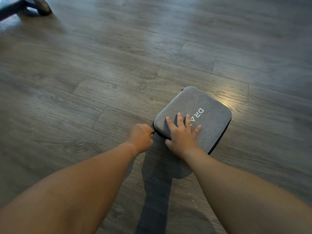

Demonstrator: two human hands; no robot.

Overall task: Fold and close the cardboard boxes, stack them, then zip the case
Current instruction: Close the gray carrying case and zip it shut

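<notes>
A grey fabric hard case [209, 105] with white letters on its lid lies flat on the wooden floor [118, 65], right of centre. My right hand [181, 132] presses down on the lid with spread fingers, covering part of the lettering. My left hand [141, 137] is at the case's near left corner, fingers curled and pinching the small black zipper pull on the dark zipper band. No cardboard boxes are in view.
A dark wheeled base of some furniture [38, 5] stands at the far left corner. Grey wood-grain floor planks spread all around the case. My forearms cast a shadow on the floor just in front of me.
</notes>
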